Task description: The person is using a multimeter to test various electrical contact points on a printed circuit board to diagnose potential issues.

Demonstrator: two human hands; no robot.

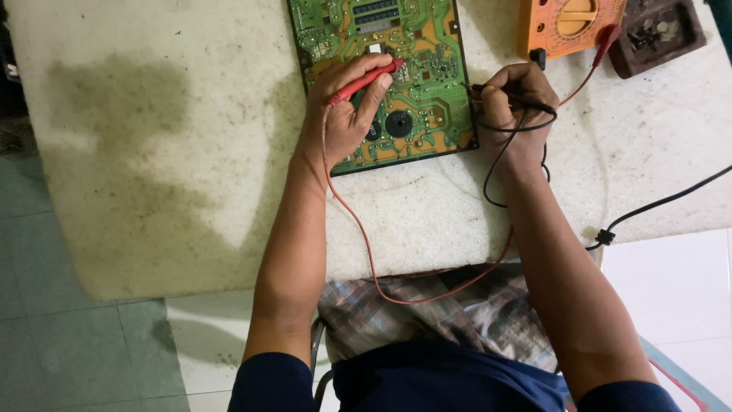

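A green circuit board (pixel 415 46) lies flat on a stained white table (pixel 175 152). My left hand (pixel 341 114) rests on the board and holds a red test probe (pixel 364 82) like a pen, its tip touching the board near the middle. My right hand (pixel 515 107) sits at the board's right edge, closed around a black test probe (pixel 526 99) that points left at the board's edge. A red lead (pixel 366 236) and a black lead (pixel 496 164) trail from the probes toward an orange multimeter (pixel 568 23) at the table's far right.
A dark brown tray (pixel 656 34) with small parts sits right of the multimeter. A black cable (pixel 663 202) with a clip crosses the table's right edge. Grey floor tiles (pixel 69 343) lie at the lower left. My lap in checked cloth (pixel 427 313) is below the table.
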